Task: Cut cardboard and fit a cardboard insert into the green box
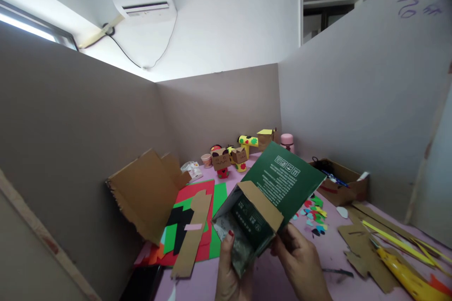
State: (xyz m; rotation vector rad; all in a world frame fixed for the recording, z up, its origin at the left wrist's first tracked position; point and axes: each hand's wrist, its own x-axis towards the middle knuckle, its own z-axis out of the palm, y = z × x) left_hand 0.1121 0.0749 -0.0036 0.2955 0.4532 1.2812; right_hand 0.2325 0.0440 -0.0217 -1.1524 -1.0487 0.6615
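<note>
A dark green cardboard box (271,176) with white print is held up over the table, tilted, its open end and brown inner flap turned toward me. My left hand (231,268) grips its lower left edge, the thumb lying on the outside near the opening. At the lower right corner, my right hand (298,258) has its fingers closed on the box's edge; some of those fingertips are hidden behind the card. Left of the box, a brown cardboard strip (192,240) with a pink band lies on red, green and black sheets (208,244).
A large cardboard piece (144,193) leans at the left. Small cardboard-headed figures (221,162) and a pink bottle (287,142) stand at the back. An open cardboard tray (348,190), paper scraps (314,216), cardboard offcuts (367,254) and a yellow tool (399,273) lie right.
</note>
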